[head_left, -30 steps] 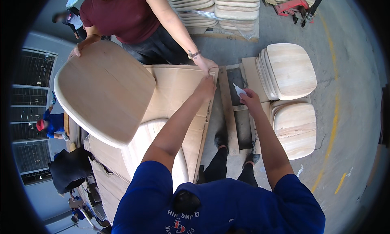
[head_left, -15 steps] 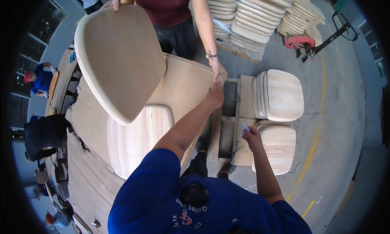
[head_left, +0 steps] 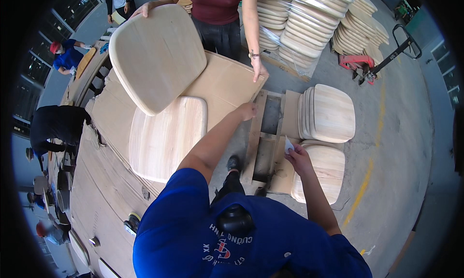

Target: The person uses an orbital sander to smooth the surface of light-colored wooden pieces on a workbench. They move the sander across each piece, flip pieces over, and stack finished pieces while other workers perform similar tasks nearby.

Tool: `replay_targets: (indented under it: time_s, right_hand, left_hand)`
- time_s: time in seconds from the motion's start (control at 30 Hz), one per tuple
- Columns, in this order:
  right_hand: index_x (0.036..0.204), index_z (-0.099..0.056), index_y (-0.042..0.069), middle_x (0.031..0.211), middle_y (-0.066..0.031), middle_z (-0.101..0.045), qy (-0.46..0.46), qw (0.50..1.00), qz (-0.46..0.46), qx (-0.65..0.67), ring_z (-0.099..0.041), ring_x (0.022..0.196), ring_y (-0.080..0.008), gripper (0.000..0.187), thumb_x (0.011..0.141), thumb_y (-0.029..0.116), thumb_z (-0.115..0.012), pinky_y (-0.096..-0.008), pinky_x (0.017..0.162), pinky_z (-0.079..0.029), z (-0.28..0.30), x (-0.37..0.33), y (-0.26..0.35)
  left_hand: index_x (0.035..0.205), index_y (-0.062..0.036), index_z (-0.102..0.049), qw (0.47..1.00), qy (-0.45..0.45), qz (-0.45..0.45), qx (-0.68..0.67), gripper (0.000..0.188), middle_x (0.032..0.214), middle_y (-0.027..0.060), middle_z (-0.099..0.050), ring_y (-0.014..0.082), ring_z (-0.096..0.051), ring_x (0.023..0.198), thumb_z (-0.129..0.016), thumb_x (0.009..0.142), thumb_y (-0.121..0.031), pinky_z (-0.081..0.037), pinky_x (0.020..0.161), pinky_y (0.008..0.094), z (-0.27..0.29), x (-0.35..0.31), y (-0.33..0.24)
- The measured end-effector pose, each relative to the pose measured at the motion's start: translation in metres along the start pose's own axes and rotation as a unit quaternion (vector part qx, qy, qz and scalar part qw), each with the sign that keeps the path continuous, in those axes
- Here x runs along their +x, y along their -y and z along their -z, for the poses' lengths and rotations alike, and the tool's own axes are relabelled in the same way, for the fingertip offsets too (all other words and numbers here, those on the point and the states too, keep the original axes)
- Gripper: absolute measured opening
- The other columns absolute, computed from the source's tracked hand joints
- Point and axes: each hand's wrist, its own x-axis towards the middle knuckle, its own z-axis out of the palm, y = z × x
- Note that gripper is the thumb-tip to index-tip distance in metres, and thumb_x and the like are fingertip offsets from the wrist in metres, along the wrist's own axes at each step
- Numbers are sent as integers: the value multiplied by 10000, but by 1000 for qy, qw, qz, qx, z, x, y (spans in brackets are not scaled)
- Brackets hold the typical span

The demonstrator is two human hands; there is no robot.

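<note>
My left hand (head_left: 248, 111) hovers beside the right edge of a brown cardboard sheet (head_left: 227, 80). Motion blurs its fingers, so I cannot tell how they are set. In my right hand (head_left: 298, 158) a small white scrap (head_left: 288, 145), like paper, is pinched between thumb and fingers. A person facing me tilts up a pale wooden seat panel (head_left: 157, 56) with one hand (head_left: 143, 10). That person's other hand (head_left: 259, 70) rests on the cardboard's corner. Another wooden seat panel (head_left: 169, 138) lies flat on the table, partly beneath the raised one.
Stacked seat panels (head_left: 333, 114) stand on a pallet (head_left: 256, 147) to my right, with a second stack (head_left: 324, 174) nearer me. Wrapped panel stacks (head_left: 316, 27) and a red pallet jack (head_left: 357, 63) are farther back. Cardboard (head_left: 111, 196) covers the table. Other people work along the left.
My left hand has drawn back from the cardboard corner, away from the other person's hand. The raised panel now shows higher, uncovering more of the flat one. My right hand still holds the scrap.
</note>
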Motion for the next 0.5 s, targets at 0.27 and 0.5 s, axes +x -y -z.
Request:
replay_targets:
  time_s: [0.27,0.5]
  right_hand:
    - [1135,-591,26,1030,-70,-644,109,990,-27,-82,-632,938,-163,225,911,40,-612,-283,800,-539,-4,-15,-4]
    - [1137,-575,26,1055,-80,-648,190,969,48,-151,-652,953,-192,227,912,42,-603,-297,841,-524,-111,55,40]
  left_hand:
    - [943,0,-681,958,-110,166,-209,226,907,52,-699,134,-628,869,-618,931,-217,-479,845,280,-81,-247,51]
    - [903,1,-715,918,-293,147,-223,218,863,79,-713,155,-650,830,-735,838,-206,-499,796,305,-87,-399,48]
